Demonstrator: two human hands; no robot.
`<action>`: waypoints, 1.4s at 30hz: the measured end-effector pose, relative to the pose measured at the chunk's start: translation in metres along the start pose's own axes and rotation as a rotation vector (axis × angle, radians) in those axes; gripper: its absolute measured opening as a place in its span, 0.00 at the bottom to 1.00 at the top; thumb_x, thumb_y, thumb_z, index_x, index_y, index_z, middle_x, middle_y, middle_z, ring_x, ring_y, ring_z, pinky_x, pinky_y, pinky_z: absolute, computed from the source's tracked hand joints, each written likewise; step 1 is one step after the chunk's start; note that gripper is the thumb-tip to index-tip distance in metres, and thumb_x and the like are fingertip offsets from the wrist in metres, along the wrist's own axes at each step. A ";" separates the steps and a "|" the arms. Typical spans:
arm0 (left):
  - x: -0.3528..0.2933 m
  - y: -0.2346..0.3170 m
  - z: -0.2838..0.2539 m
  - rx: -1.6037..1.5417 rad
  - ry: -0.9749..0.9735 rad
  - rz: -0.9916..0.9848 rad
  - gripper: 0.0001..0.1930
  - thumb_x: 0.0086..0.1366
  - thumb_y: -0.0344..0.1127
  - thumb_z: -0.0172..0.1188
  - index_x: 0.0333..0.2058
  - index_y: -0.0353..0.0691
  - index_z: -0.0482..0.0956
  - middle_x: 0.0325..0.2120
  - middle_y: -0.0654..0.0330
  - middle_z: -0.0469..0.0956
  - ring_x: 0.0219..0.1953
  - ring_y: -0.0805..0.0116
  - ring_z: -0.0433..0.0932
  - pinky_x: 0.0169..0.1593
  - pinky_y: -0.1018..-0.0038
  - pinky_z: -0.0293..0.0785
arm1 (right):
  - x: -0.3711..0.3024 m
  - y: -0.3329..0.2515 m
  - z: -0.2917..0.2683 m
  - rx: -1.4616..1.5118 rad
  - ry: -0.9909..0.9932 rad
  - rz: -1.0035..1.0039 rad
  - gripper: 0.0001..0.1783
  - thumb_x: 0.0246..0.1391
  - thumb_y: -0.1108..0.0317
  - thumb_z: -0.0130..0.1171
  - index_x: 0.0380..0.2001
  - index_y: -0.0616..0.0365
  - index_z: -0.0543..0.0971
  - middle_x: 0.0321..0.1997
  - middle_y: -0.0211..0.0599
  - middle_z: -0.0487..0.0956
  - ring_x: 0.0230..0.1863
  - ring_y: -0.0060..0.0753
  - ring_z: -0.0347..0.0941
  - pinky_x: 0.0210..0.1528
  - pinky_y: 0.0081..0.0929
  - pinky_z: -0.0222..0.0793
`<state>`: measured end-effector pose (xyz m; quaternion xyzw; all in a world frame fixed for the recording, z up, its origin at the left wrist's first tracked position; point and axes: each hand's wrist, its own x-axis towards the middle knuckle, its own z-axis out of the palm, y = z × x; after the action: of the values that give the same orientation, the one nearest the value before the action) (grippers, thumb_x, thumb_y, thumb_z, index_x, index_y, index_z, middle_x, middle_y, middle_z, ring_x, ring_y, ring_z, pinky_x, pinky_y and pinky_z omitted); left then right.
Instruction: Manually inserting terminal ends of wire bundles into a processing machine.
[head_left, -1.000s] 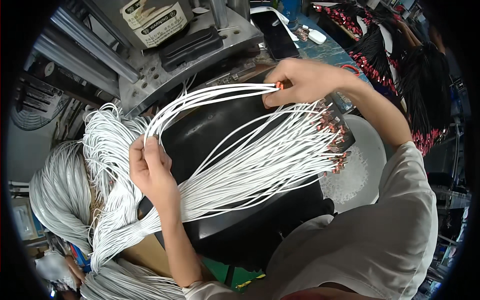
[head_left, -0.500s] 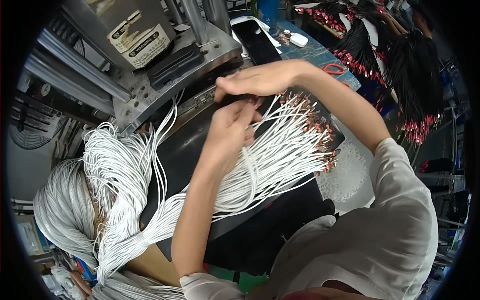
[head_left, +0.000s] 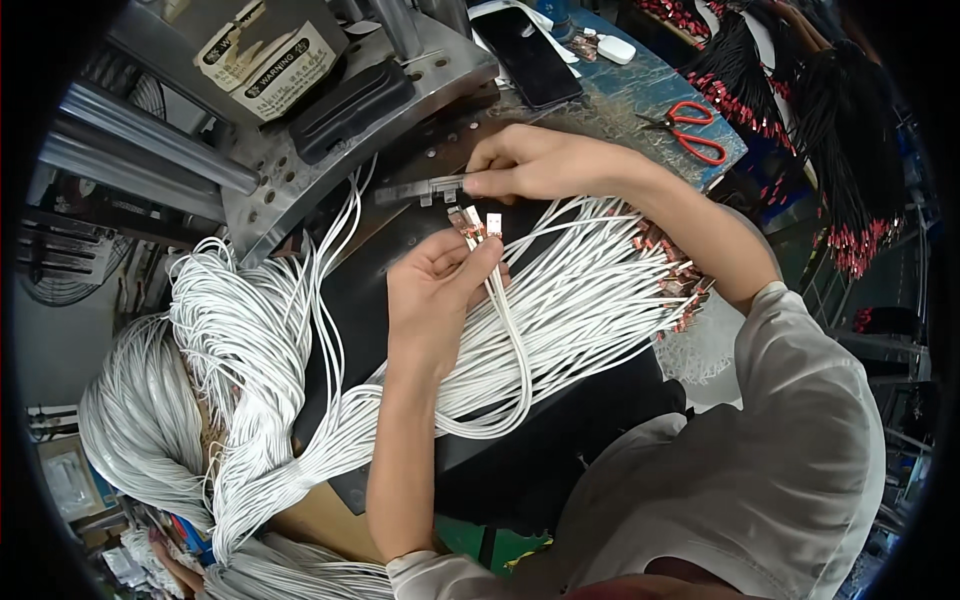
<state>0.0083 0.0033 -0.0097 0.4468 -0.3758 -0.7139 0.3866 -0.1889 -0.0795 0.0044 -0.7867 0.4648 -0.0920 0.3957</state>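
Near right, your pale tub (head_left: 716, 391) holds whitish scraps (head_left: 697, 343), beside the white cable bundle (head_left: 560, 325). Mid-scene, your left hand (head_left: 437, 290) is clamped on a few cable ends (head_left: 473, 228); just beyond, your right hand (head_left: 555, 165) pinches a grey strip (head_left: 420, 190). Far right: red-handled scissors (head_left: 692, 130).

The person's left hand (head_left: 440, 285) tops a nearly upright bare left forearm (head_left: 405, 450), thumb pressed against curled fingers. Just beyond it, the right hand (head_left: 530, 165) points leftward from a bent right arm (head_left: 690, 220), thumb and fingertips pinched.
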 end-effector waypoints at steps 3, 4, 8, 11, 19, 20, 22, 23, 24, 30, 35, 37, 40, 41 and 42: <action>0.004 -0.003 0.001 0.116 0.105 0.054 0.08 0.63 0.27 0.67 0.38 0.32 0.79 0.30 0.61 0.81 0.29 0.78 0.78 0.35 0.82 0.77 | -0.002 0.007 0.005 0.700 0.020 0.069 0.15 0.66 0.61 0.55 0.43 0.64 0.78 0.33 0.33 0.79 0.32 0.22 0.73 0.38 0.24 0.70; 0.005 -0.003 0.001 0.112 0.106 0.044 0.08 0.63 0.27 0.67 0.38 0.32 0.79 0.30 0.61 0.81 0.29 0.78 0.78 0.35 0.82 0.77 | -0.003 0.007 0.007 0.705 0.016 0.077 0.15 0.66 0.61 0.55 0.43 0.64 0.78 0.33 0.33 0.79 0.32 0.22 0.73 0.38 0.24 0.70; 0.007 -0.002 0.002 0.169 0.166 0.056 0.07 0.63 0.26 0.67 0.37 0.32 0.79 0.29 0.61 0.81 0.28 0.80 0.78 0.33 0.84 0.75 | -0.006 0.001 0.017 0.768 0.003 0.002 0.16 0.68 0.59 0.52 0.43 0.63 0.78 0.35 0.29 0.79 0.32 0.19 0.73 0.36 0.20 0.69; 0.007 0.000 0.004 0.106 0.161 0.053 0.06 0.63 0.26 0.67 0.36 0.32 0.80 0.28 0.62 0.81 0.28 0.80 0.77 0.32 0.84 0.73 | -0.012 -0.006 0.016 0.615 -0.005 0.000 0.16 0.68 0.60 0.53 0.44 0.63 0.78 0.35 0.27 0.79 0.32 0.17 0.73 0.33 0.18 0.68; 0.003 0.001 -0.003 0.193 0.089 -0.011 0.07 0.63 0.27 0.67 0.38 0.30 0.81 0.29 0.61 0.82 0.27 0.80 0.78 0.31 0.84 0.73 | -0.015 0.004 0.009 0.672 0.064 0.018 0.16 0.67 0.60 0.54 0.48 0.62 0.79 0.36 0.24 0.79 0.34 0.11 0.73 0.29 0.14 0.62; 0.003 0.001 -0.002 0.193 0.092 -0.013 0.07 0.63 0.27 0.67 0.38 0.30 0.81 0.29 0.61 0.82 0.27 0.80 0.78 0.31 0.84 0.73 | -0.014 0.004 0.009 0.674 0.060 0.017 0.16 0.67 0.60 0.54 0.48 0.62 0.79 0.36 0.24 0.79 0.34 0.11 0.73 0.29 0.14 0.62; 0.002 0.002 0.002 0.165 0.099 -0.007 0.08 0.63 0.27 0.68 0.38 0.30 0.82 0.29 0.61 0.82 0.27 0.80 0.78 0.31 0.84 0.73 | -0.014 0.003 0.010 0.622 0.043 -0.009 0.16 0.67 0.60 0.55 0.49 0.62 0.79 0.37 0.24 0.80 0.34 0.10 0.73 0.29 0.14 0.62; 0.002 0.003 0.002 0.151 0.102 -0.004 0.08 0.63 0.27 0.68 0.38 0.30 0.82 0.29 0.61 0.82 0.27 0.80 0.78 0.31 0.84 0.73 | -0.013 0.002 0.010 0.595 0.035 -0.022 0.17 0.67 0.61 0.55 0.49 0.62 0.79 0.37 0.24 0.80 0.34 0.10 0.73 0.29 0.13 0.62; 0.002 0.004 0.002 0.150 0.107 -0.004 0.08 0.63 0.27 0.68 0.38 0.30 0.82 0.29 0.61 0.82 0.27 0.80 0.78 0.31 0.84 0.73 | -0.012 0.002 0.010 0.596 0.030 -0.023 0.17 0.67 0.61 0.55 0.49 0.62 0.79 0.37 0.24 0.80 0.34 0.10 0.73 0.29 0.13 0.62; 0.001 0.003 -0.001 0.132 0.112 -0.041 0.08 0.63 0.27 0.68 0.38 0.30 0.81 0.29 0.61 0.82 0.27 0.78 0.79 0.32 0.84 0.75 | -0.015 0.003 0.004 0.616 -0.079 0.001 0.17 0.63 0.61 0.60 0.48 0.63 0.79 0.34 0.22 0.81 0.31 0.10 0.73 0.28 0.12 0.60; -0.003 0.007 -0.008 0.073 0.091 -0.080 0.08 0.63 0.27 0.67 0.38 0.31 0.81 0.29 0.61 0.82 0.27 0.76 0.79 0.33 0.82 0.78 | -0.016 0.012 0.004 0.569 -0.065 0.004 0.16 0.56 0.67 0.67 0.45 0.65 0.80 0.32 0.26 0.83 0.30 0.11 0.74 0.27 0.11 0.61; -0.004 0.009 -0.007 0.075 0.087 -0.082 0.08 0.63 0.27 0.67 0.38 0.31 0.80 0.29 0.61 0.82 0.27 0.76 0.79 0.33 0.81 0.79 | -0.016 0.007 0.001 0.582 -0.045 0.011 0.17 0.54 0.68 0.68 0.44 0.65 0.81 0.33 0.27 0.83 0.29 0.11 0.74 0.28 0.12 0.62; -0.004 0.010 -0.006 0.079 0.072 -0.092 0.07 0.63 0.27 0.67 0.38 0.31 0.80 0.29 0.61 0.82 0.27 0.76 0.79 0.33 0.80 0.80 | -0.016 0.002 0.000 0.610 -0.002 0.034 0.17 0.51 0.71 0.71 0.43 0.67 0.81 0.34 0.30 0.83 0.29 0.12 0.73 0.28 0.12 0.64; -0.003 0.010 -0.005 0.080 0.069 -0.091 0.07 0.64 0.28 0.67 0.38 0.32 0.80 0.29 0.61 0.82 0.27 0.76 0.80 0.33 0.80 0.80 | -0.015 0.005 0.002 0.615 -0.010 0.000 0.18 0.51 0.71 0.71 0.44 0.67 0.81 0.33 0.31 0.83 0.28 0.12 0.73 0.28 0.12 0.64; -0.002 0.010 -0.005 0.081 0.066 -0.090 0.08 0.64 0.28 0.67 0.39 0.32 0.81 0.29 0.61 0.82 0.27 0.75 0.80 0.33 0.80 0.80 | -0.015 0.008 0.006 0.620 -0.017 -0.034 0.18 0.51 0.71 0.71 0.44 0.67 0.80 0.32 0.31 0.83 0.28 0.13 0.73 0.28 0.13 0.65</action>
<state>0.0153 0.0002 -0.0017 0.5018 -0.3711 -0.6997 0.3478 -0.1995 -0.0669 -0.0017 -0.6369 0.3980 -0.2293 0.6192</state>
